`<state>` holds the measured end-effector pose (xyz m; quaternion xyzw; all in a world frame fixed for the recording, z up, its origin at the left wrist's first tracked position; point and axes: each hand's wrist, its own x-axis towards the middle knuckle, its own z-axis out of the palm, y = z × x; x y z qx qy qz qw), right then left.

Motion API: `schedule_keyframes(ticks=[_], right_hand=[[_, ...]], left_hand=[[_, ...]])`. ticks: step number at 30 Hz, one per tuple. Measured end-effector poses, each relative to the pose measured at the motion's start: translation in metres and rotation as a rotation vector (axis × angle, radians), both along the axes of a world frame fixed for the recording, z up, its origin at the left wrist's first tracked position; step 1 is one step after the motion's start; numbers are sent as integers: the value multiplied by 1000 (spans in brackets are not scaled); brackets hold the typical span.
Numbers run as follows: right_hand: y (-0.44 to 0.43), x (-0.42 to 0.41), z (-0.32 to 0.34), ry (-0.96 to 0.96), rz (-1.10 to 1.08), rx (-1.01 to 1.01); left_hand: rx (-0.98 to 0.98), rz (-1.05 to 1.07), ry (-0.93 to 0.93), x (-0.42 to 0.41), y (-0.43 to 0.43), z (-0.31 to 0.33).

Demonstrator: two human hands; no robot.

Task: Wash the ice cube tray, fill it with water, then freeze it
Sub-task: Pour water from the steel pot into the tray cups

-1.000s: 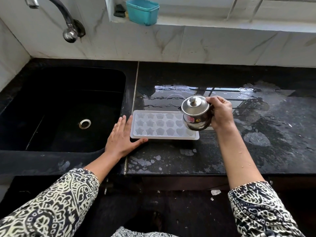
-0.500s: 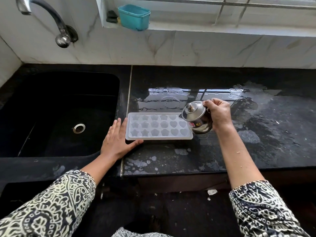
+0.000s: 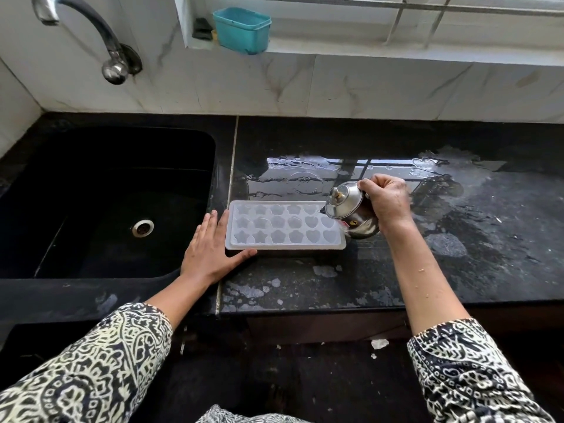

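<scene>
On counter (image 3: 305,285): one tray (image 3: 274,227), one pot (image 3: 351,209).

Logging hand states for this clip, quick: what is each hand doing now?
Left hand: open, flat on the countertop at the ice cube tray's left end.
Right hand: closed, gripping the tilted steel pot.
</scene>
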<state>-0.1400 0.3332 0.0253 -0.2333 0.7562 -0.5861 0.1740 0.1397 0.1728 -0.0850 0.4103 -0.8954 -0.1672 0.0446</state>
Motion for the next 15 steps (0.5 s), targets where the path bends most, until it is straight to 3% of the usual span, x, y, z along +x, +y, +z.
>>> schedule_keyframes(ticks=[15], right_hand=[[-3, -1, -2, 46, -1, 25]], left_hand=[[5, 6, 2, 0, 1, 1]])
